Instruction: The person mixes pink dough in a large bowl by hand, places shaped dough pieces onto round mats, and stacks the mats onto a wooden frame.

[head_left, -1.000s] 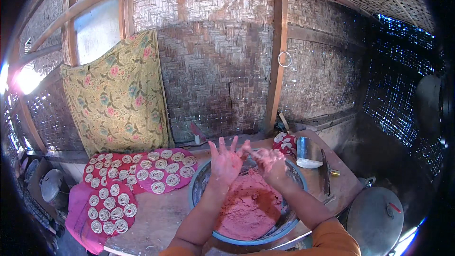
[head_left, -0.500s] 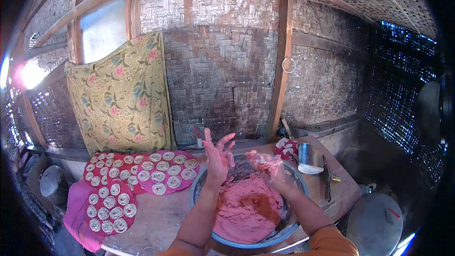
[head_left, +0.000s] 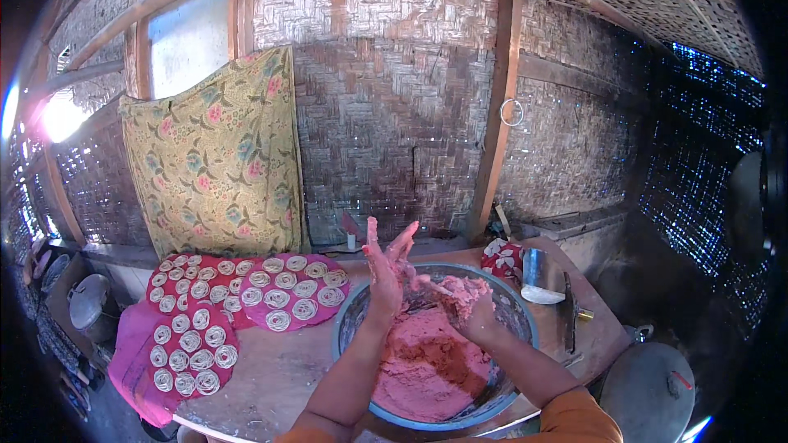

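Right hand: the right hand is cupped and closed round a lump of pink dough, held above the far part of the basin, its fingers smeared with the paste.
Left hand: the left hand stands upright just to the left of the right one, fingers spread and open, coated in dough; its fingertips point up and lean toward the lump, holding nothing, and whether they touch it cannot be told.
Dough mass: directly below both hands, nearer the person, a heap of pink dough fills the near half of the basin.
Basin: the round metal basin with a blue rim sits under the hands on the wooden table, its far wall streaked with paste.
Left of the grip: pink cloths lie spread on the table, covered in rows of small coiled dough rounds; the nearest rows lie just beside the basin's left rim.
Right of the grip: a metal cup lies beyond the basin's right rim, with a red patterned cloth next to it.
Far right, lower: a round grey lid sits past the table edge.
Beyond: a yellow floral cloth hangs on the woven bamboo wall behind the table.
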